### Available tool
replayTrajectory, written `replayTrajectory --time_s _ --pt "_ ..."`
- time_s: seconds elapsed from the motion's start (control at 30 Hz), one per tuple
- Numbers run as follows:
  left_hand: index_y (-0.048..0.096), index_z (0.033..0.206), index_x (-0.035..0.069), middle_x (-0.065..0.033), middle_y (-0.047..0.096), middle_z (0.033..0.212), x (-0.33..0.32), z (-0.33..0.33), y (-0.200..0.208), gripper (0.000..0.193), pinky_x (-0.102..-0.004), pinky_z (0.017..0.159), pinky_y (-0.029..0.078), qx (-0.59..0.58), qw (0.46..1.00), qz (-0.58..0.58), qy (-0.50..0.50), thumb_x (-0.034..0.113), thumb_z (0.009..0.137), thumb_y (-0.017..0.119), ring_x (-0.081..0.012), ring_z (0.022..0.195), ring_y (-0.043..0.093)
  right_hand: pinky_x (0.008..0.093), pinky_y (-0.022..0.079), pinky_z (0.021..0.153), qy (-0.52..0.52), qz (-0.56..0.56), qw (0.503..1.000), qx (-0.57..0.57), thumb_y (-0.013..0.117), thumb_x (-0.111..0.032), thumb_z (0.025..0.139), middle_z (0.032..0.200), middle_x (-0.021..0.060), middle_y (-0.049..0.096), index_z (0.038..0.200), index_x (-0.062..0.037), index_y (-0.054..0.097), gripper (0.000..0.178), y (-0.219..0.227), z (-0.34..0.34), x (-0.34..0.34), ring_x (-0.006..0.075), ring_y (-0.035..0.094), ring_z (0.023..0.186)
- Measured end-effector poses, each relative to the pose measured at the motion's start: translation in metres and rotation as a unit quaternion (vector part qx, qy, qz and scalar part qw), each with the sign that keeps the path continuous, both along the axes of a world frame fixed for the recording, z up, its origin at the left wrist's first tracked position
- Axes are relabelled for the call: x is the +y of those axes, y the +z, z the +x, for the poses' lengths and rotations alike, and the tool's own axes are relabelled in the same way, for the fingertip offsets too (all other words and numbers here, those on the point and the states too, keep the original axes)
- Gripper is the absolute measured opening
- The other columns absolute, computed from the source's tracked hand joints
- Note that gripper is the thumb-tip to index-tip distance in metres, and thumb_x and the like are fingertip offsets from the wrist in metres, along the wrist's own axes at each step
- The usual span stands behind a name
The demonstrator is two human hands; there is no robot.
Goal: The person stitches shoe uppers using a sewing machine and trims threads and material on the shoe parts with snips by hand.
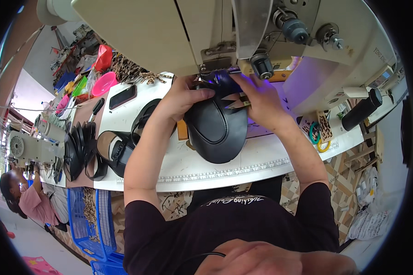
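Note:
A black leather shoe upper (pixel 218 130) lies under the head of a cream sewing machine (pixel 137 32), its rounded, stitched front toward me. My left hand (pixel 184 97) pinches its left edge, thumb on top, close to the needle area. On the other side, my right hand (pixel 263 103) has its fingers at the upper's far edge beside the presser foot. Thread snips (pixel 237 104) are tucked in that same hand, their two pointed blades apart over the leather. The machine's head and my fingers hide part of the far edge.
Left on the white table lie black shoe uppers (pixel 117 153), a phone (pixel 123 97) and a pink basin (pixel 104 84). Scissors with teal and yellow handles (pixel 315 133) lie right. Blue crates (pixel 92 224) stand below left. Another person (pixel 34 197) sits at a machine far left.

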State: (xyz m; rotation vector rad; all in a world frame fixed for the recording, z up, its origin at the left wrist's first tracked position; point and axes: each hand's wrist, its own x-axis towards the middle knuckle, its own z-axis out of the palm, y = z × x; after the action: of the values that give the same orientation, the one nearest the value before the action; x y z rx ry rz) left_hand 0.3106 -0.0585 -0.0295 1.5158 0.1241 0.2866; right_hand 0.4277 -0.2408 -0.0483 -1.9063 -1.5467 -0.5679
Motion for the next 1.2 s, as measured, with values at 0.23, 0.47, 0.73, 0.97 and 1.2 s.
replayTrajectory --time_s 0.23,0.47,0.73,0.97,1.2 --pt "0.056 0.116 0.001 -0.0095 0.062 0.105 0.012 0.032 0.011 0.050 -0.0322 0.089 0.046 0.046 0.998 0.031 -0.039 -0.003 0.068 0.068 -0.0205 0.097 0.059 0.0382 0.051 0.068 0.026 -0.064 0.997 0.046 0.070 -0.006 0.070 0.096 0.0128 0.062 0.126 -0.0167 0.049 0.060 -0.008 0.033 0.006 0.0306 0.063 0.083" --pt "0.056 0.117 0.003 -0.0078 0.062 0.107 0.019 0.046 0.006 0.052 -0.0319 0.089 0.046 0.054 0.997 0.048 -0.038 -0.005 0.067 0.069 -0.0196 0.098 0.059 0.0361 0.049 0.062 0.048 -0.023 0.995 0.083 0.066 -0.007 0.074 0.088 0.0101 0.058 0.120 -0.0178 0.054 0.049 -0.013 0.045 0.011 0.0268 0.060 0.077" --pt "0.055 0.118 0.003 -0.0069 0.061 0.109 0.020 0.058 0.004 0.056 -0.0309 0.089 0.046 0.048 0.994 0.098 -0.021 -0.007 0.065 0.069 -0.0188 0.099 0.057 0.0373 0.045 0.059 0.053 0.010 0.998 0.017 0.065 -0.012 0.076 0.077 0.0080 0.051 0.113 -0.0180 0.059 0.038 -0.019 0.058 0.014 0.0268 0.054 0.073" --pt "0.062 0.107 0.000 -0.0073 0.065 0.098 0.021 0.059 -0.006 0.039 -0.0270 0.078 0.051 0.022 0.999 0.031 -0.030 -0.004 0.069 0.069 -0.0164 0.086 0.062 0.0383 0.043 0.058 0.045 -0.016 0.998 0.036 0.064 -0.014 0.076 0.076 0.0082 0.051 0.111 -0.0160 0.060 0.035 -0.022 0.061 0.012 0.0272 0.054 0.072" --pt "0.062 0.107 -0.002 -0.0079 0.065 0.097 0.016 0.055 -0.004 0.034 -0.0271 0.076 0.052 -0.001 0.998 0.065 -0.017 -0.005 0.072 0.065 -0.0163 0.084 0.062 0.0321 0.051 0.059 -0.020 0.019 1.000 -0.014 0.054 0.008 0.070 0.092 0.0116 0.062 0.114 -0.0116 0.058 0.048 -0.012 0.056 -0.011 0.0243 0.065 0.077"
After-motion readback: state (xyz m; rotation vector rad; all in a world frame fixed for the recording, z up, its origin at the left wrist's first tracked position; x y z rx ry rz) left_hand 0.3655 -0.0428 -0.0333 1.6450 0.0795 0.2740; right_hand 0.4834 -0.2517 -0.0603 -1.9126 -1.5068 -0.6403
